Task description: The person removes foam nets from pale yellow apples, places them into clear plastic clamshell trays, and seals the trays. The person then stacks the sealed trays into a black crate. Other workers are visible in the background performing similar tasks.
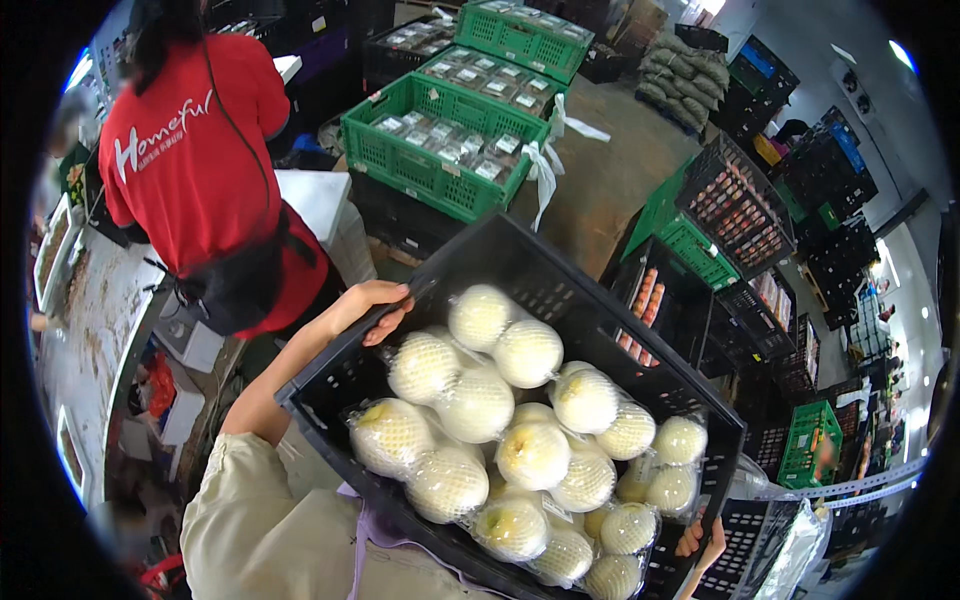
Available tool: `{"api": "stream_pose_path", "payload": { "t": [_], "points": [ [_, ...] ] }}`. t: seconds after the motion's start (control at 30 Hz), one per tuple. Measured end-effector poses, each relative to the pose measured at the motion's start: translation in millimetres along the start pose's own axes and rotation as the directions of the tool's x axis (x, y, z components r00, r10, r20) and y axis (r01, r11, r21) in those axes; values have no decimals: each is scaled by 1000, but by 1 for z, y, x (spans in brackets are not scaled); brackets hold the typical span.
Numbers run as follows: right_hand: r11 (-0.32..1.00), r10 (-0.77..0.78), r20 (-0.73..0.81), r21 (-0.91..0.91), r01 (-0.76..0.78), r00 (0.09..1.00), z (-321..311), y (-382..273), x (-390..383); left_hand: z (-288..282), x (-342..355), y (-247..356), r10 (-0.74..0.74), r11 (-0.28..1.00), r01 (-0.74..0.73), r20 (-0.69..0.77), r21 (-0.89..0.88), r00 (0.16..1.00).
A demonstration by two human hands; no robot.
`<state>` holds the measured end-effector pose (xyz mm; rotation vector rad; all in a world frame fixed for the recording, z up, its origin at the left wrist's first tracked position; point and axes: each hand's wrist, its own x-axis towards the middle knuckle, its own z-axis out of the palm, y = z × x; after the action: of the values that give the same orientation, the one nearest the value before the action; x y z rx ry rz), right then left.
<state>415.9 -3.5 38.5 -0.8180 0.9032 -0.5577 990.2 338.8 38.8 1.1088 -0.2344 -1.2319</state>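
Observation:
I carry a black plastic crate [490, 258] in front of my body, tilted across the view. My left hand [372, 308] is closed over its left rim, the fingers curling inside. At the lower right my right hand [705, 538] grips the opposite end, partly hidden by the crate wall. Inside lie several round, pale yellow fruits [533, 455] in white foam nets and clear plastic wrap. They may be pears or melons; I cannot tell which. Some are packed in pairs.
A person in a red shirt [195, 170] stands at a worktable [105, 330] on the left. Green crates [405, 165] of clear packs stand ahead. Stacked crates [690, 250] with reddish fruit line the right. Concrete floor [590, 150] runs toward piled sacks [685, 80].

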Motion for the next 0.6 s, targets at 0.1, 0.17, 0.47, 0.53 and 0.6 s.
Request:
{"api": "stream_pose_path", "payload": {
  "t": [0.1,0.17,0.47,0.53,0.6],
  "points": [
    [988,149,388,-96,-121,910,32,4,36,-35,-15,18,-1,1000,0,-52,-9,999],
    [997,78,153,-14,-76,985,70,6,46,-58,-18,25,28,1000,-28,-71,2,997],
    [996,-7,340,82,-23,940,150,-15,174,-86,-10,74,198,980,-198,-230,23,953],
    [996,-22,378,84,-11,926,168,-31,214,-81,6,86,241,970,-238,-302,46,922],
    [996,-66,442,89,30,895,187,-53,260,-79,30,97,314,949,-312,-288,54,905]
  ]
}}
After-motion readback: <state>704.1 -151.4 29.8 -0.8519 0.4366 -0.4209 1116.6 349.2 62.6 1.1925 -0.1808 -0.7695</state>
